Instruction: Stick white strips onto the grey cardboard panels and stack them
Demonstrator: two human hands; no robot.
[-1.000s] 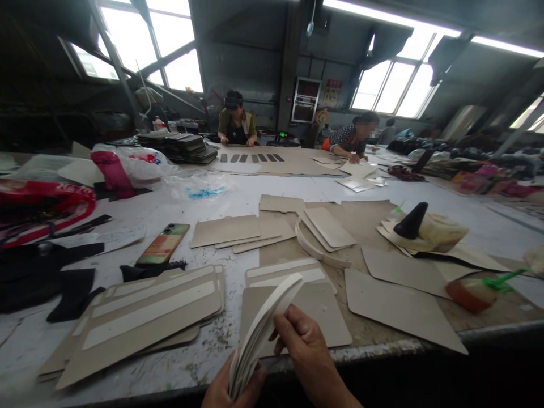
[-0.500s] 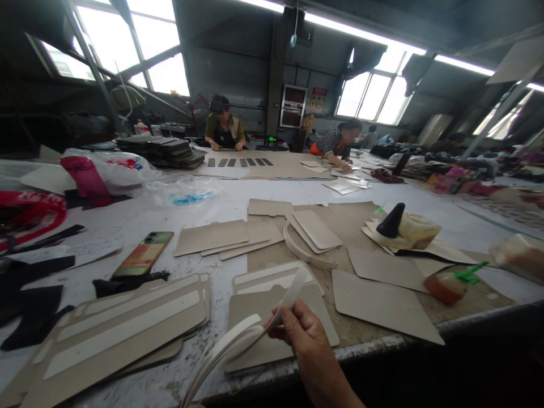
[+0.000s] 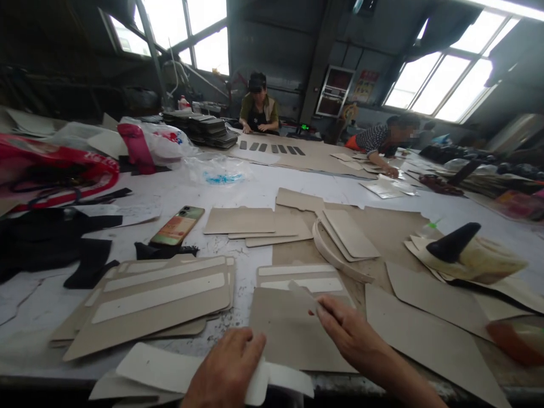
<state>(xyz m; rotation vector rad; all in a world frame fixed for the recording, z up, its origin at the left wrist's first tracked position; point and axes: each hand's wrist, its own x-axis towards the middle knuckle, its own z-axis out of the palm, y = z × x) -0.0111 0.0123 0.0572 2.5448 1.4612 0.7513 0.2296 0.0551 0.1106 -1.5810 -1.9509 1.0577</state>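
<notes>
My left hand [image 3: 227, 365] is closed around a bundle of white strips [image 3: 157, 365] at the table's front edge; their ends stick out on both sides of it. A single pale strip [image 3: 302, 296] is pinched in my right hand [image 3: 346, 326], partly hidden by the fingers. Below that strip lies a plain beige board [image 3: 284, 334], overlapping another board with white strips [image 3: 293, 271] on it. Left of these, a stack of beige boards [image 3: 170, 306] carries white strips on its top piece.
Beyond the boards lie a phone [image 3: 177, 225], more beige boards [image 3: 240, 220] and a curved bundle of strips [image 3: 335, 258]. A black cone-shaped piece [image 3: 454, 242] stands at right. Two people [image 3: 259, 107] work across the table.
The view has turned left. My left hand has come into sight with the strip bundle, now lying flatter. My right hand has lowered its strip toward the beige board.
</notes>
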